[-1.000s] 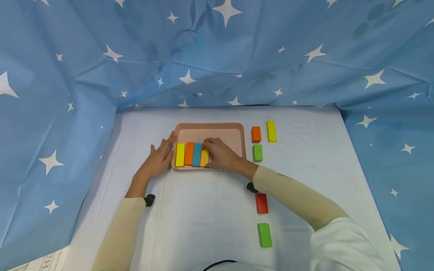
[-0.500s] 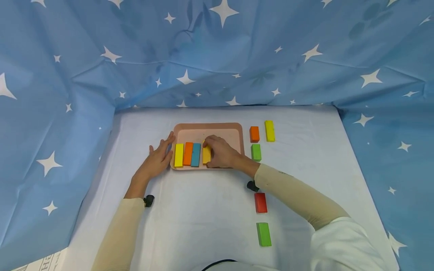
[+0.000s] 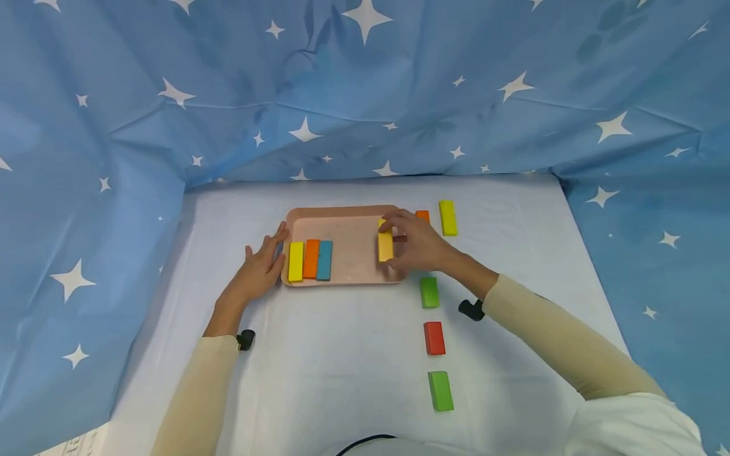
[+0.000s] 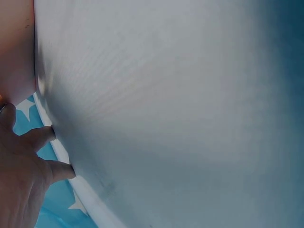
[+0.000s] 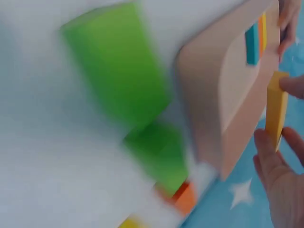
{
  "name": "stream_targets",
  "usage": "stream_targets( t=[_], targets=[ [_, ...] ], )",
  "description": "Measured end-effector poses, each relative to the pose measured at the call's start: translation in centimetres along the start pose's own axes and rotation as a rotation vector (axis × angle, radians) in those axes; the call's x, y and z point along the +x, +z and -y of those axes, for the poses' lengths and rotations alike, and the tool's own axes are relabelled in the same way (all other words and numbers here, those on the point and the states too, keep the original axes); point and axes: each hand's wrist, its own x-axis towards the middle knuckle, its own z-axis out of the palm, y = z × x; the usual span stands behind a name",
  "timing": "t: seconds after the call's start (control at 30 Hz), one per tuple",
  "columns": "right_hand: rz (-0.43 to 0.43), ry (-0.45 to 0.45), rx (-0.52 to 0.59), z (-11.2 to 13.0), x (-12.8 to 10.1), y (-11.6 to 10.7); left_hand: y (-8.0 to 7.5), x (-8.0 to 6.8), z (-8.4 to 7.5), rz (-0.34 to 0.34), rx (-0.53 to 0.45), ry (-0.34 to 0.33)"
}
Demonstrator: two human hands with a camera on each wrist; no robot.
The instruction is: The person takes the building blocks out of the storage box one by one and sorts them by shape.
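Observation:
Between the thumb and fingers of my right hand (image 3: 422, 244) is an amber-yellow block (image 3: 385, 246), held over the right end of a pink tray (image 3: 342, 211). In the right wrist view the block (image 5: 276, 107) is pinched upright above the tray's level. My left hand (image 3: 255, 273) lies at the tray's left rim, fingers spread and fairly straight, appearing to touch it. Inside the tray at lower left, a yellow block (image 3: 296, 261), an orange block (image 3: 311, 258) and a blue block (image 3: 324, 260) lie side by side.
Right of the tray are a yellow block (image 3: 448, 218), a partly covered orange block (image 3: 422, 215), a green block (image 3: 429, 292), a red block (image 3: 435, 338) and another green block (image 3: 441, 391). A further green block (image 5: 159, 152) shows in the right wrist view. Blue star-patterned cloth (image 3: 342, 145) surrounds the white table.
My right hand has drawn the amber-yellow block away from the blue one, rightwards across the tray. A green block formerly under the forearm now shows. The left hand stays at the rim.

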Motion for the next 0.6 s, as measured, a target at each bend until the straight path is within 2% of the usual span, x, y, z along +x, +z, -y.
stream_targets(
  t=[0.13,0.27,0.43,0.6],
  targets=[
    [0.003,0.022,0.051,-2.8,-2.9,-2.5,0.0,0.0,-0.2,-0.001,-0.009,0.005],
    [-0.008,0.099,0.014,-5.7,-5.6,-4.1,0.0,-0.1,-0.1,0.008,-0.013,0.013],
    [0.000,0.145,-0.015,-9.2,-7.9,-4.9,0.0,-0.1,0.0,0.005,-0.013,0.020],
    [0.021,0.177,-0.025,-11.3,-8.8,-4.7,-0.1,0.0,-0.1,0.011,-0.008,0.016]
  ],
)
